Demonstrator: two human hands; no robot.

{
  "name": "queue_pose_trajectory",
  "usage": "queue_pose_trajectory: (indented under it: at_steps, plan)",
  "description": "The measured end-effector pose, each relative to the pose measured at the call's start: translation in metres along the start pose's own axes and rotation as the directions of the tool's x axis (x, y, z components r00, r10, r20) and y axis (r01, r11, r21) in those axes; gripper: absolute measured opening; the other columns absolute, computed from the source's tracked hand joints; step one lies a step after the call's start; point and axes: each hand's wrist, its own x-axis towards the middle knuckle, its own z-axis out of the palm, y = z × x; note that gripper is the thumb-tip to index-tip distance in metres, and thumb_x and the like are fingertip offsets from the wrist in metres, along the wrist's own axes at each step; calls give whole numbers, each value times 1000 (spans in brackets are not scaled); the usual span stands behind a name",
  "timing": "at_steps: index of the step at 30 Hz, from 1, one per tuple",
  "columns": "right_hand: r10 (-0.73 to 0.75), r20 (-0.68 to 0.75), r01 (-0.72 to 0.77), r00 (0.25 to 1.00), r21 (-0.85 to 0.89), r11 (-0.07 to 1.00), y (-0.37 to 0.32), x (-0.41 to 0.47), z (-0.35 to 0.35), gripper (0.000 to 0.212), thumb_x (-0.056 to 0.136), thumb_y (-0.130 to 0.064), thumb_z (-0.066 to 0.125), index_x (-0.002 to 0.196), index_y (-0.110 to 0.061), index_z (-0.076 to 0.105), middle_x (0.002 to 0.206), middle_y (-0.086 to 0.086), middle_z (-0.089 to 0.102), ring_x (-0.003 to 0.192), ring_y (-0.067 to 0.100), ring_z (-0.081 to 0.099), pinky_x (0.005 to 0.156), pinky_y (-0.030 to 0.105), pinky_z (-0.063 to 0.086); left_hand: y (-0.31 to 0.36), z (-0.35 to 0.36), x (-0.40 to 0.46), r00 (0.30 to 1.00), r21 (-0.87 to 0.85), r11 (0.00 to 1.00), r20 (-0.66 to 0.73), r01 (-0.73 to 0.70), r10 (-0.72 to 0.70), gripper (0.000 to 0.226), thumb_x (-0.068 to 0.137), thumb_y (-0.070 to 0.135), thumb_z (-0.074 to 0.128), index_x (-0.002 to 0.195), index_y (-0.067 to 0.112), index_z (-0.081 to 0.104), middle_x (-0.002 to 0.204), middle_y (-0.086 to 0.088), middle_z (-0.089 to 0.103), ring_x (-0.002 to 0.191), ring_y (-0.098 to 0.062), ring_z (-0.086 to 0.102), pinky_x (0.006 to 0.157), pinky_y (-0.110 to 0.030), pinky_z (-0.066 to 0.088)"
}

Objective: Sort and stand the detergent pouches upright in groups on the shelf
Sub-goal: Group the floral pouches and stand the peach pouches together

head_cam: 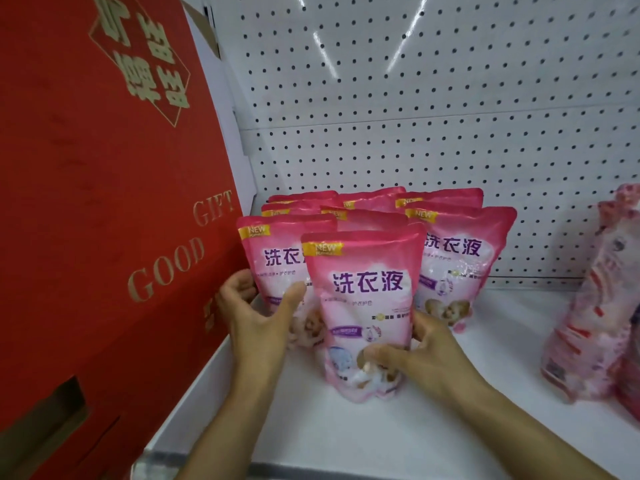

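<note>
Front pink plastic detergent pouch [363,306]: upright on white shelf [450,427], at 6 o'clock of the standing group; right hand [426,355] grips its base, steadying. Left hand [256,317] cups neighbouring pouch [273,268].

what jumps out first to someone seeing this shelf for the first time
The big red gift box with gold lettering fills the left side. Beside it on the white shelf, a cluster of pink detergent pouches stands upright against the pegboard back. At the front, the left hand and right hand grip the front pouch.
</note>
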Motion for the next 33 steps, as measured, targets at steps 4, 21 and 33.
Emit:
queue_pose_trajectory:
  at_steps: [4,21,33]
  plan:
    - [-6,-158,-5,987,-67,998,7,14,-3,53,61,-9,89,105,-26,65,94,-8,76,80,2,72,69,22,59,-14,4,27,952,59,986,258,155,-165,88,65,9,90,131,29,35,120,6,61,99,-9,65,75,-36,61]
    - [-57,-262,3,963,-202,979,19,33,9,73,48,-49,81,115,-33,57,105,-13,72,94,7,70,84,42,58,-41,-10,41,933,20,997,351,73,-76,59,81,-8,72,132,13,49,119,-3,70,104,-18,70,84,-31,56]
    - [-116,-170,72,979,-244,967,-4,2,7,67,75,-31,80,132,-28,46,116,-20,62,98,-13,60,75,7,50,-37,-21,26,920,110,993,382,44,-83,90,78,15,79,150,31,27,138,2,57,121,-17,60,97,-45,54]
